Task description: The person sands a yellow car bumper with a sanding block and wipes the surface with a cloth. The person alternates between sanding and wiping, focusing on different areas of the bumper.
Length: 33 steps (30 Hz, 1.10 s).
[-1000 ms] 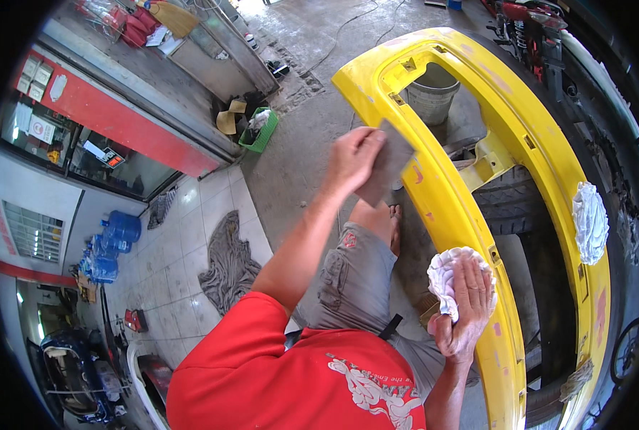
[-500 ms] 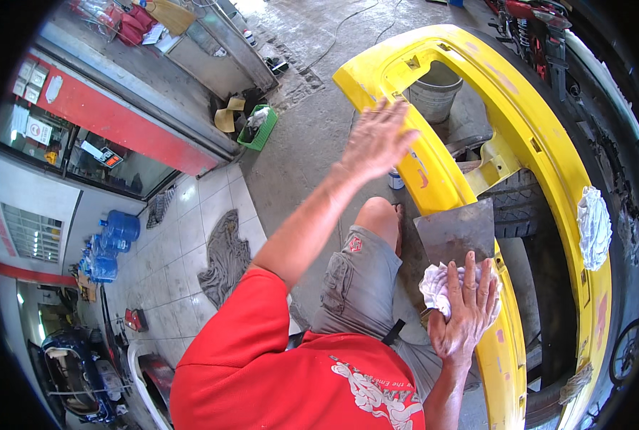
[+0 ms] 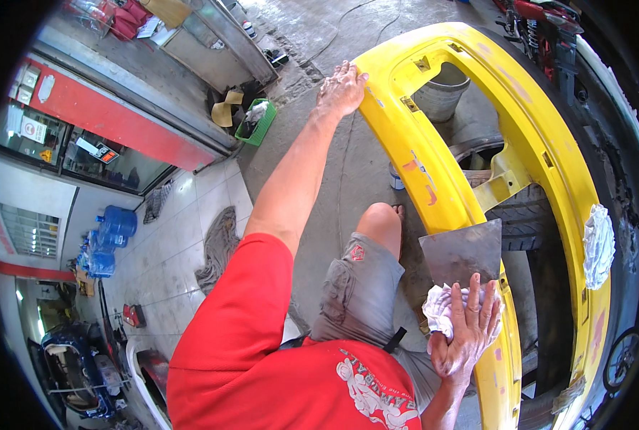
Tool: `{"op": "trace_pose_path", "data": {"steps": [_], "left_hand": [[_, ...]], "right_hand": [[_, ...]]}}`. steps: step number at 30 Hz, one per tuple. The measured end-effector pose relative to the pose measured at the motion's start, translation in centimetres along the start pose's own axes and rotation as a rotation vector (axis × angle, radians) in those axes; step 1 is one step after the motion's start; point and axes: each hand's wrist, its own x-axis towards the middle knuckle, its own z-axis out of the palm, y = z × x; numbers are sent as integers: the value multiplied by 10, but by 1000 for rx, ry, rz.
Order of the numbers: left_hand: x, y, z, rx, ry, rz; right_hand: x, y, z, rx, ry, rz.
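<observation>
Resting at four o'clock, the right hand [image 3: 463, 326], fingers spread, covers a soft-looking white cloth [image 3: 438, 307]; at three, a grey sheet [image 3: 463, 252], probably bendable, best pinched edgewise, overlies a yellow bumper [image 3: 442, 199]. At twelve, the left hand [image 3: 340, 91], fingers slightly apart, touches the bumper's end.

Reddish-patched yellow bumper [image 3: 448, 201], pinkish-white cloth [image 3: 440, 307], dark grey sheet [image 3: 464, 252], red shirt [image 3: 262, 358]
</observation>
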Motion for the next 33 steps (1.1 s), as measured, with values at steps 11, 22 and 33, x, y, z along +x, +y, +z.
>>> {"op": "trace_pose_path", "data": {"steps": [11,22,33], "left_hand": [[24,-30,-21,-282,100,8],[0,-18,0,-132,275,152],[-10,-11,-2,-208,309,174]], "right_hand": [[1,0,-1,4,-8,-16],[1,2,0,36,-2,-9],[2,-1,-1,44,6,-8]]}}
